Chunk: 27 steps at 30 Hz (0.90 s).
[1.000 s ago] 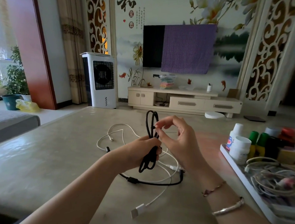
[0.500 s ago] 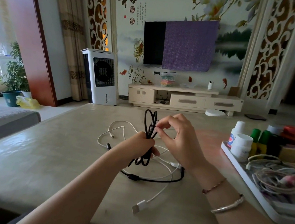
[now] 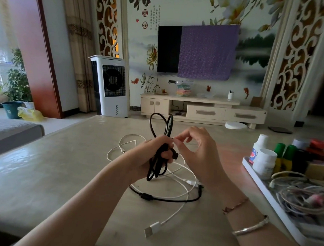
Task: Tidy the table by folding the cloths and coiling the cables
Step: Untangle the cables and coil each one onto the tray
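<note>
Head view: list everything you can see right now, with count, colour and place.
Black looped cable: one, black, gripped in left hand, tail on table.
White USB cable: one, white, loose on table under the hands.
Grey stone-look table: one, grey, foreground.
White plastic tray: one, white, table's right edge, holding bottles and tangled cables.
White pill bottles: two, white, tray's near-left end.
Green-capped bottles: two, yellow-green, behind them.
Purple cloth: one, over the television.
White air cooler: one, far left.
Left hand: grips black loops.
Right hand: pinches at the cable.

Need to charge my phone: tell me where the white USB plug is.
The flat white USB plug lies on the grey table, near its front edge, between both forearms.
</note>
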{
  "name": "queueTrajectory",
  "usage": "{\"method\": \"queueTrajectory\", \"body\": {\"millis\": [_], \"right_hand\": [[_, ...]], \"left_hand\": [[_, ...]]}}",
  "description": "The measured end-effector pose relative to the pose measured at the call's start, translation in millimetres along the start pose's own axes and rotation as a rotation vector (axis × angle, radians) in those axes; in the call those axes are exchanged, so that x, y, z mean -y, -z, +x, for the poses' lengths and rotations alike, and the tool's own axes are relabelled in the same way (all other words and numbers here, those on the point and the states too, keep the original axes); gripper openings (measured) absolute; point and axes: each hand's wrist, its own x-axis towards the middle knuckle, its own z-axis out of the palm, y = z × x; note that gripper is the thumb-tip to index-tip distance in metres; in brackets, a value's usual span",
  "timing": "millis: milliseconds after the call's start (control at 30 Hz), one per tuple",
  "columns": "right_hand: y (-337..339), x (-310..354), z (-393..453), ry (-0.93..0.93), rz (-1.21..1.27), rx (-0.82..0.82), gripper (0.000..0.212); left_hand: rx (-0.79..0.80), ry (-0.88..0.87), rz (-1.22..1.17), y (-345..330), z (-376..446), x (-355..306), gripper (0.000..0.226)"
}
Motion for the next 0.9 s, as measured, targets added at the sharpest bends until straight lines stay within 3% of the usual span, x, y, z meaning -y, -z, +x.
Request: {"method": "queueTrajectory", "body": {"millis": [200,300,467,633,700,800,867,900], "right_hand": [[0.4,4.6,0.2,0.084,0.002,0.012,0.019],[0.8,5.7,-0.3,0.012,0.122,0.096,0.011],[3.7,7.7,2.1,-0.391,0.72,0.33,0.006],[9.7,4.1,4.9,-0.601,1.262,0.2,0.005],[10.2,4.9,5.3,-0.54,1.056,0.285,0.009],[3.5,4.0,5.3,-0.394,0.371,0.467,0.025],[1.9,4.2,6.0,-0.359,0.299,0.514,0.034],[2.2,5.3,6.4,-0.375,0.43,0.504,0.034]], "left_hand": [[-0.103,-0.053,-0.04,1.6,2.1,5.2,0.03],[-0.172,-0.073,-0.017,4.6,2.1,4.2,0.031],[-0.307,-0.195,0.137,5.2,6.9,7.1,0.035],[-0.349,-0.271,0.125,1.1,10.1,9.6,0.03],[-0.382,-0.304,0.114,-1.2,10.9,11.3,0.03],[-0.451,-0.338,0.131,-0.3,11.0,14.8,0.028],[-0.475,-0.347,0.199,0.9,9.9,17.5,0.025],[-0.479,-0.353,0.209,1.8,9.4,17.7,0.024]]}}
